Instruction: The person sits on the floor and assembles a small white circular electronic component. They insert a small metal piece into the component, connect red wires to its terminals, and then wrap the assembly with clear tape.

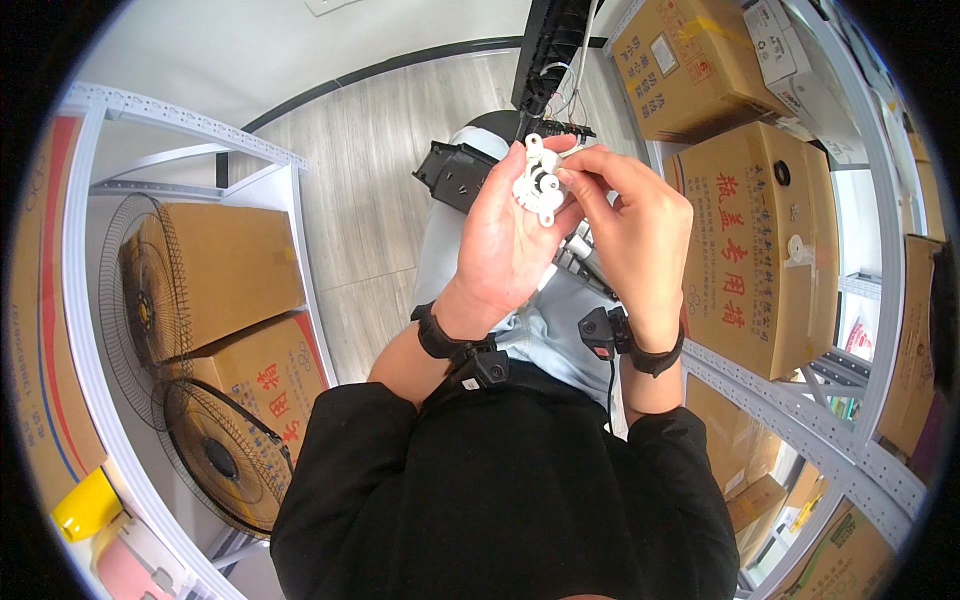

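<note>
My left hand (497, 240) is raised palm up over my lap, its fingers closed around a small white plastic part (546, 205). The part has rounded ears with holes at its ends and a black ring-like piece in its middle. From the right, my right hand (640, 215) pinches the part's edge between thumb and forefinger. Whether those fingertips also hold some smaller piece is hidden. Just below and beyond my hands, a black plastic housing (452, 177) lies by my left leg. Grey-white pieces (583, 250) show partly behind my right hand.
A tall black frame (550, 55) with loose wires rises ahead. On the left, a metal shelf (190, 125) holds cardboard boxes (235, 260) beside round wire fan guards (145, 300). More boxes (755, 250) stack on the right shelf. Wrist straps with small cameras (490, 368) sit on both my wrists.
</note>
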The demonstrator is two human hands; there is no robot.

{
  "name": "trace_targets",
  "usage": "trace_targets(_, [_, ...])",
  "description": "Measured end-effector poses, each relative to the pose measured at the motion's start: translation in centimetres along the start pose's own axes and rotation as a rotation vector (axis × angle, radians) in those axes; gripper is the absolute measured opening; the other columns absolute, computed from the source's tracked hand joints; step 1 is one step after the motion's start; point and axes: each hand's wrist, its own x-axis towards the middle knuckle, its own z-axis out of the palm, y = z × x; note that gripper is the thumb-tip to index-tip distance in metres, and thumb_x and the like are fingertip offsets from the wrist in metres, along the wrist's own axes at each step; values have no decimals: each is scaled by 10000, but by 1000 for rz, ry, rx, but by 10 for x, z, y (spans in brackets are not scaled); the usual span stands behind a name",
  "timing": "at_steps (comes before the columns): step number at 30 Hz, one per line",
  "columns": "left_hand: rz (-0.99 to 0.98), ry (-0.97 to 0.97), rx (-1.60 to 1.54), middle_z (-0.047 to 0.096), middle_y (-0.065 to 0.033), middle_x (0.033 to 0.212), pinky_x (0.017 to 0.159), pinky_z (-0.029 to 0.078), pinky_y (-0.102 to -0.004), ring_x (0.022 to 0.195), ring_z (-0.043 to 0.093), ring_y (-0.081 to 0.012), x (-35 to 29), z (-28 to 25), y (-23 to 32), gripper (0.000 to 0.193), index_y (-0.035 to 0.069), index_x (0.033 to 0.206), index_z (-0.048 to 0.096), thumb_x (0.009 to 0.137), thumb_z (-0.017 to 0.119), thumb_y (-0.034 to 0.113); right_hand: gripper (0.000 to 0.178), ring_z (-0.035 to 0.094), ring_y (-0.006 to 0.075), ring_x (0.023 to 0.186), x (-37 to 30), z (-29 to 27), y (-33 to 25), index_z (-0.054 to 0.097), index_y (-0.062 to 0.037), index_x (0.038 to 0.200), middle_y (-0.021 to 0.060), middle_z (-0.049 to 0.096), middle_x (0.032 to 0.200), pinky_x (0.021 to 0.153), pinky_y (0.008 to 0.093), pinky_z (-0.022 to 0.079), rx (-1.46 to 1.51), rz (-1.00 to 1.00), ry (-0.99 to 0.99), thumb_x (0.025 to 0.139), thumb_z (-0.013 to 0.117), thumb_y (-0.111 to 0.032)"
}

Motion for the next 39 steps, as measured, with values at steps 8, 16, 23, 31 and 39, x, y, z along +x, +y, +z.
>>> trace_targets(8, [19, 17, 33, 554, -167, 1253, 1041, 384, -386, 1170, 530, -232, 0, 4, -1, 474, -2, 1259, 472, 1018, 334, 382, 88, 640, 227, 617, -4, 5, -3, 690, -66, 839, 84, 660, 735, 543, 306, 489, -5, 62, 41, 777, 719, -122])
trace_targets(16, [29, -2, 0, 522, -187, 1279, 1070, 359, -399, 1211, 498, -240, -1, 7, 4, 461, -25, 1256, 464, 1014, 367, 355, 139, 629, 152, 649, -2, -1, 5, 711, -54, 898, 75, 669, 800, 582, 253, 483, 255, 146, -56, 759, 725, -54])
trace_targets(23, [11, -12, 34, 525, -171, 1275, 1066, 367, -398, 1197, 507, -233, -3, 3, 5, 380, -20, 1263, 468, 989, 427, 241, 150, 639, 157, 681, 0, -4, 2, 717, -49, 912, 87, 676, 847, 610, 259, 493, 245, 162, -78, 762, 717, -35])
trace_targets(31, [-17, 43, 56, 561, -152, 1211, 1037, 409, -397, 1151, 540, -216, -3, 0, 2, 358, -22, 1251, 474, 966, 449, 193, 154, 611, 145, 671, 4, -9, 7, 737, -63, 888, 77, 653, 807, 602, 267, 475, 254, 245, -145, 735, 744, -57])
trace_targets(39, [-74, 37, 6, 574, -144, 1168, 1014, 435, -392, 1119, 561, -216, -4, 1, 7, 359, -34, 1243, 474, 953, 445, 176, 202, 556, 97, 678, 6, -10, 20, 754, -91, 905, 11, 533, 784, 598, 235, 434, 284, 205, -193, 709, 769, -48])
